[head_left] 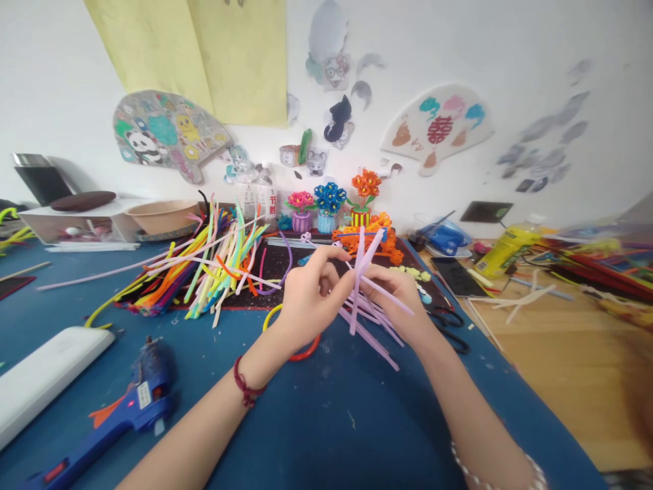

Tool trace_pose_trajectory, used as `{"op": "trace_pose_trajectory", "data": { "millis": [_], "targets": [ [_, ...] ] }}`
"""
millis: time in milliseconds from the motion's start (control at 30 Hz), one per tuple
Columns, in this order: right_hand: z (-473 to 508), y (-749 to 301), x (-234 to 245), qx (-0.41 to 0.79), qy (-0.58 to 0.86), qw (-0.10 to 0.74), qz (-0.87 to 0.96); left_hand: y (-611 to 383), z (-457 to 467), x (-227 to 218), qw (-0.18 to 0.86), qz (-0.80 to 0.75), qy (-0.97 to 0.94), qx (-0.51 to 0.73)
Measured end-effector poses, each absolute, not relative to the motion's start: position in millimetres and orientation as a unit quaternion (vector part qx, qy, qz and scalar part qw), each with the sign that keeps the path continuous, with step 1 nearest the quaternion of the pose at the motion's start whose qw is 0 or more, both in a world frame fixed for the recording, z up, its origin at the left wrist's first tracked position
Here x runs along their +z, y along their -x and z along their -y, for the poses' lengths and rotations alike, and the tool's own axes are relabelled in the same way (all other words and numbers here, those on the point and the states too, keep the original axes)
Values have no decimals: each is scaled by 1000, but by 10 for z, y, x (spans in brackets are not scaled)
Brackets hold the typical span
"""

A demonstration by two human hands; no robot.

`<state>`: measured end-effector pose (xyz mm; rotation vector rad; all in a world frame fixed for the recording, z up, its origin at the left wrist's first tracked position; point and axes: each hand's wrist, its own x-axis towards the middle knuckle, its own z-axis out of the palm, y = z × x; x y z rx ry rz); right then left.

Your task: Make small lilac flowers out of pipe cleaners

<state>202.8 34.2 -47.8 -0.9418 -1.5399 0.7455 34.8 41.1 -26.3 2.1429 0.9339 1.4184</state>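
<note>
Several lilac pipe cleaners [376, 243] cross one another in a star shape above the middle of the table. My left hand [315, 292] pinches them near the crossing with thumb and forefinger. On the other side my right hand [400, 299] is closed on the same pipe cleaners, its fingertips partly hidden behind them. Below the hands lie more loose lilac pipe cleaners [375, 340]. Black-handled scissors [451, 333] rest beside my right wrist, their blades hidden.
A heap of coloured pipe cleaners [219, 265] lies at the left. Nearer stand a blue glue gun [145, 398] and a white case [51, 374]. Small pipe-cleaner flower pots [327, 207] line the wall. A phone [454, 275] and a yellow bottle [510, 245] are at the right.
</note>
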Motion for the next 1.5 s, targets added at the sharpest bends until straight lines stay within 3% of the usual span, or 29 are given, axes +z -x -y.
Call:
{"op": "trace_pose_trajectory", "data": {
  "millis": [200,500,800,900,1100,1300,1500],
  "targets": [
    [-373,-2023,-534,302,396,545,675,-363,-468,-284,174,-339,-783,491],
    [-335,-1965,-515,304,415,591,621,-327,-514,-340,80,-322,-828,452],
    [-309,-1986,-477,230,443,605,620,-352,-491,-366,47,-336,-837,430],
    [-321,-1986,-474,298,433,619,583,-372,-466,-328,94,-337,-815,462],
    [-315,-1937,-450,465,380,647,470,-430,-429,-295,318,-317,-700,556],
    [-343,-1964,-448,515,338,652,443,-530,-404,-332,481,-282,-537,633],
    [-355,-1974,-452,550,326,662,390,-602,-361,-365,549,-246,-468,647]
  ]
}}
